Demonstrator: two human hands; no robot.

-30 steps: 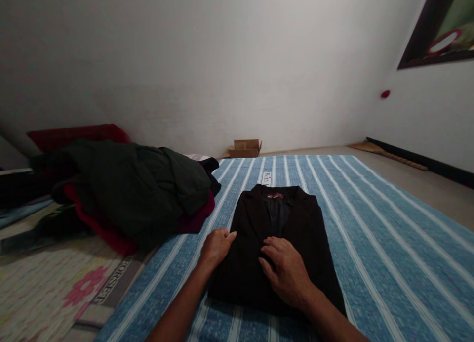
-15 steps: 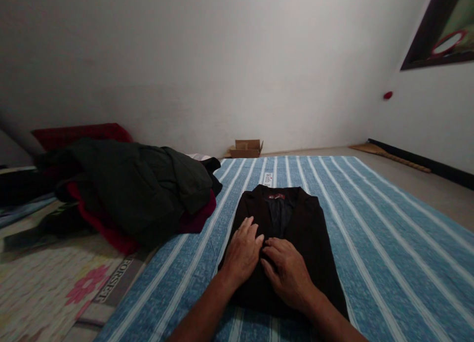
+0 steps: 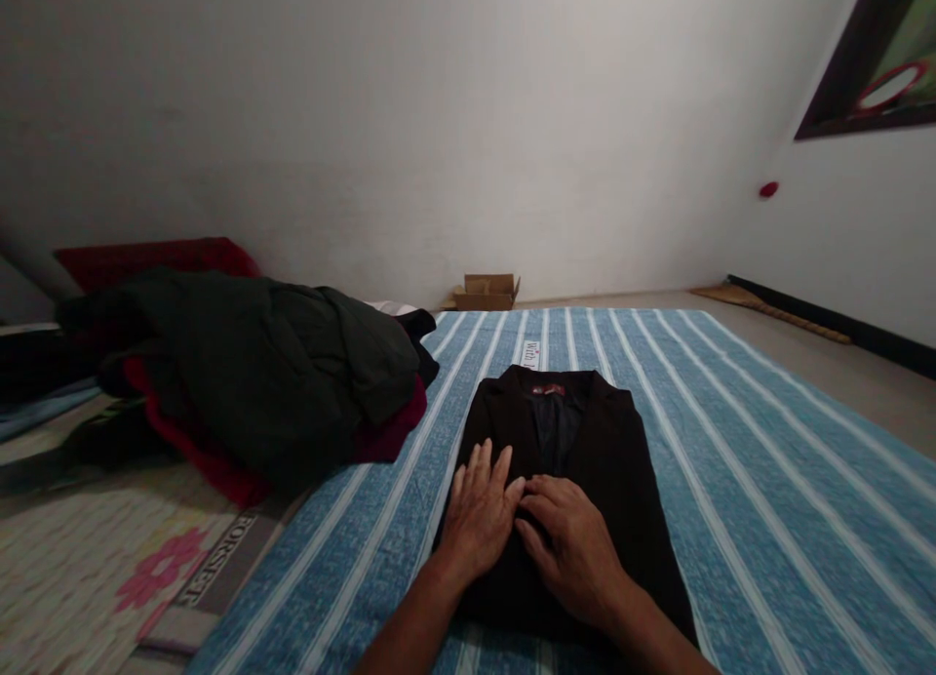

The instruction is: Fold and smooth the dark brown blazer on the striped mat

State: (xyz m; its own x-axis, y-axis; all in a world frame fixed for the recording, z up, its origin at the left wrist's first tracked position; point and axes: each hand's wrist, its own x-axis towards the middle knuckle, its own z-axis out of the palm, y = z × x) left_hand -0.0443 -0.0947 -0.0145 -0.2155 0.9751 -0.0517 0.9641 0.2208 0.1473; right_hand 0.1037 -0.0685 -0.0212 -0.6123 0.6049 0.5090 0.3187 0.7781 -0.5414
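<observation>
A dark jacket (image 3: pixel 621 480) lies folded into a neat oblong, its collar and small red label at the far end. Dark lining shows in the V of the neck. My left hand (image 3: pixel 479 509) rests on the jacket's left front, palm down, fingers spread. Just to its right, my right hand (image 3: pixel 570 538) lies on the jacket's middle, fingers loosely bent and its thumb apart from them. The fingertips of both hands come close together below the neck opening. No grip on the fabric shows.
Under the jacket spreads a blue and white striped sheet (image 3: pixel 746 490). A heap of dark green and red clothes (image 3: pixel 270 373) is at the left, partly on a flowered mat (image 3: pixel 73 548). A small cardboard box (image 3: pixel 488 293) stands by the back wall.
My left hand's fingers have spread wider and slid slightly toward me. My right hand has barely moved, still lying on the jacket. The view has shifted slightly.
</observation>
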